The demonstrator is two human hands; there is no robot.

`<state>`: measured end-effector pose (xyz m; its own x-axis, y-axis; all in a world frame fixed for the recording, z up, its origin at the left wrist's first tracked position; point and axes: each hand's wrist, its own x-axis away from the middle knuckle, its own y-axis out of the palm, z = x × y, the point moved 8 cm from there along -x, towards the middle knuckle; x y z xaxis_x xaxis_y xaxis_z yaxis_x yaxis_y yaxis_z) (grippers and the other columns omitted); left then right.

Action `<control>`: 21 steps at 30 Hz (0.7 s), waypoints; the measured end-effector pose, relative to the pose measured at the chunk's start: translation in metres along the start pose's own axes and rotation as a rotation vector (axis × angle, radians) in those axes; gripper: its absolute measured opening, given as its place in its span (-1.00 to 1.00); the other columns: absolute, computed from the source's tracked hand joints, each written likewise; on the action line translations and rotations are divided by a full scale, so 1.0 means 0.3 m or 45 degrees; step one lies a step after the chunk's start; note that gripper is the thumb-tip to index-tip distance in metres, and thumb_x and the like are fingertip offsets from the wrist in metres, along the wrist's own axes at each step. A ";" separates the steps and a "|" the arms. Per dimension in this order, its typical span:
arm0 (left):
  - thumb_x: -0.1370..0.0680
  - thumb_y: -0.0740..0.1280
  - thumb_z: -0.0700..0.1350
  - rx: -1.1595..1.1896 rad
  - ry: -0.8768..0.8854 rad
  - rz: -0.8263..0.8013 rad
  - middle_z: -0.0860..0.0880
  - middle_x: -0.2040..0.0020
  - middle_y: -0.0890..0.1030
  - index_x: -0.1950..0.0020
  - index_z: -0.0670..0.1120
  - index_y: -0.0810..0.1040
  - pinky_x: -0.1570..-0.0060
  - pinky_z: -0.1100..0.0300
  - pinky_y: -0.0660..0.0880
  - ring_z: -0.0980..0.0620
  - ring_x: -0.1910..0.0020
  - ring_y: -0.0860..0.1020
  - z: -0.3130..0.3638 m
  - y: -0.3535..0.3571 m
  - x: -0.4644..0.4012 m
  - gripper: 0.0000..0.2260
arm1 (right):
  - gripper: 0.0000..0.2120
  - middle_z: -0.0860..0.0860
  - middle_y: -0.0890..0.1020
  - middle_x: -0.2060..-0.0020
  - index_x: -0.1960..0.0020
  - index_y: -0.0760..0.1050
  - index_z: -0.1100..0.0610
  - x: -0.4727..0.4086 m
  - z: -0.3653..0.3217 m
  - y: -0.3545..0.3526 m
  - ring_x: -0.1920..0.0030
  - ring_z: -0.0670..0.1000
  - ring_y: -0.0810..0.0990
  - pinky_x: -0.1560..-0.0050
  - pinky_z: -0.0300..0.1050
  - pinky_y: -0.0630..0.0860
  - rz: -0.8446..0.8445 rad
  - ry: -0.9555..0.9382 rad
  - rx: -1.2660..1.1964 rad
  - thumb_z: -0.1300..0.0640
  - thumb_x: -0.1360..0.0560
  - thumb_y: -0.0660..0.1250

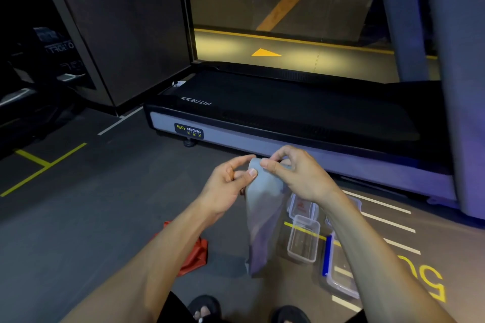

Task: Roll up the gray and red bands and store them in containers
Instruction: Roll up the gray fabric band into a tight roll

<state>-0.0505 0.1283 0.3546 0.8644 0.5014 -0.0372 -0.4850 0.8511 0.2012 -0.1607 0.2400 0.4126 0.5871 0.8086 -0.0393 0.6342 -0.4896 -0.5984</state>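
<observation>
A gray band [262, 212] hangs down in front of me, its lower end near the floor. My left hand [231, 181] pinches its top edge between thumb and fingers. My right hand [291, 173] pinches the same top edge right beside it. On the floor at the lower left, partly hidden behind my left forearm, lies the crumpled red band [195, 254]. Clear plastic containers stand on the floor to the right: a small open one [304, 241], another [301, 206] behind it, and a larger one with a blue clip [338, 278] under my right forearm.
A treadmill [301, 118] with a "Body Strong" label stands across the floor just beyond my hands. A gray upright post [462, 86] rises at the right. Yellow and white lines mark the dark floor. My feet in sandals [204, 308] show at the bottom edge.
</observation>
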 end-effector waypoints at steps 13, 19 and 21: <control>-0.58 0.38 -0.19 0.025 0.015 -0.144 -0.17 -0.15 0.61 -0.45 -0.17 0.43 -0.18 0.21 0.52 -0.03 -0.15 0.58 0.009 0.025 0.011 -0.56 | -0.71 -0.10 0.66 0.12 0.07 0.54 -0.10 -0.012 -0.046 -0.064 0.03 -0.05 0.61 -0.03 0.10 0.56 0.193 -0.196 -0.026 -0.32 -0.50 0.36; -0.47 0.54 -0.21 -0.459 0.010 -0.041 -0.04 -0.03 0.65 -0.07 -0.07 0.55 -0.17 0.09 0.54 0.05 0.00 0.62 -0.023 -0.038 0.014 -0.75 | -0.84 0.15 0.63 0.24 0.01 0.48 -0.03 0.004 -0.113 -0.092 0.19 0.12 0.57 0.08 0.13 0.50 0.196 -0.346 -0.022 -0.11 -0.63 0.32; -0.46 0.55 -0.22 -0.478 0.028 -0.007 -0.04 0.12 0.62 0.10 -0.05 0.54 -0.12 0.00 0.53 0.02 0.10 0.58 -0.028 -0.055 0.013 -0.80 | -0.85 0.15 0.62 0.25 0.00 0.47 -0.01 0.002 -0.122 -0.091 0.21 0.11 0.55 0.09 0.12 0.49 0.195 -0.364 -0.013 -0.08 -0.65 0.29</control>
<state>-0.0404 0.1176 0.3428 0.8660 0.4965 -0.0591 -0.4988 0.8495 -0.1719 -0.1591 0.2418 0.4582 0.5118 0.7837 -0.3521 0.5556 -0.6145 -0.5601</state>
